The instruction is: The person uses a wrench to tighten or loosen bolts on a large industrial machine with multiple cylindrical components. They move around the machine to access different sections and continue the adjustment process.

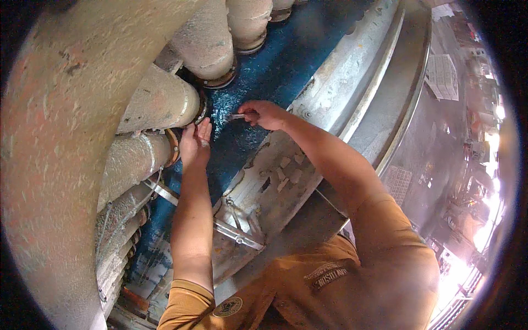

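Note:
My right hand (263,114) is closed around a short silver metal tool (236,116), too small to tell its exact kind. Its tip points left, over the wet-looking blue surface (258,74). Close by on the left, my left hand (196,144) has its fingers stretched out, palm partly turned up, with nothing visible in it. Its fingertips are right beside the dark flanged end of a dusty beige pipe (165,102). Whether they touch that flange I cannot tell.
Several similar pipes (206,41) line the blue surface. A large, rough beige duct (60,154) curves along the left. Below my hands, a metal bracket (239,234) juts out near a grey ledge (283,176) with loose flakes. Curved metal rims (379,71) run at the right.

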Tool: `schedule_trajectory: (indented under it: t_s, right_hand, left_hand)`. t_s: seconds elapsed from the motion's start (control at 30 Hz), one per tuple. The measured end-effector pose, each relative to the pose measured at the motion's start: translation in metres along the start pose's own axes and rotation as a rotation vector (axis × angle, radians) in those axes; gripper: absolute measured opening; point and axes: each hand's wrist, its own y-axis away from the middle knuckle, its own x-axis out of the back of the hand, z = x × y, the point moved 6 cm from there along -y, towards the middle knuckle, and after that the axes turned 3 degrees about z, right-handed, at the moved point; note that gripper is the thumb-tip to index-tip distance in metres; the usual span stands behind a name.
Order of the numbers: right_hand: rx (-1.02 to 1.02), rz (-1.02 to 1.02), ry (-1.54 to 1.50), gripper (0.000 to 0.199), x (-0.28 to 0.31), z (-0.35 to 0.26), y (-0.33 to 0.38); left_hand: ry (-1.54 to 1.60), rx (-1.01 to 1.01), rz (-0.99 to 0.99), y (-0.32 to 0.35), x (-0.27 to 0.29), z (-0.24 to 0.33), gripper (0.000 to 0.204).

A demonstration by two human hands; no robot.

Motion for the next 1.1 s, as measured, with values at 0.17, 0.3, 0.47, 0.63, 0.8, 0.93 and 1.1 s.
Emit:
schedule_trajectory:
  t_s: [0.17,0.3,0.47,0.63,0.8,0.93,1.1]
  right_hand:
    - [0.142,-0.096,0.103,0.021,-0.02,-0.099,-0.008]
    - [0.277,-0.073,0.196,0.026,-0.024,-0.096,-0.024]
    - [0.341,-0.071,0.217,0.031,-0.024,-0.093,-0.035]
    - [0.303,-0.12,0.283,0.029,-0.028,-0.094,-0.043]
    - [0.081,0.002,0.053,0.02,-0.058,-0.074,-0.028]
    - [0.25,0.366,-0.193,0.016,-0.123,-0.035,-0.012]
    - [-0.14,0.239,-0.642,0.016,-0.132,-0.065,0.007]
  left_hand:
    - [0.04,0.007,-0.038,0.001,0.014,0.009,0.03]
    - [0.047,0.011,-0.04,-0.002,0.008,0.001,0.032]
    - [0.048,0.0,-0.026,-0.004,0.011,0.001,0.035]
    - [0.043,0.021,-0.01,0.001,0.007,0.003,0.036]
    - [0.024,-0.02,-0.054,0.0,0.013,0.006,0.034]
    - [-0.01,0.145,-0.326,-0.021,0.016,-0.011,0.031]
    - [-0.053,0.095,-0.23,-0.01,0.023,0.001,0.035]
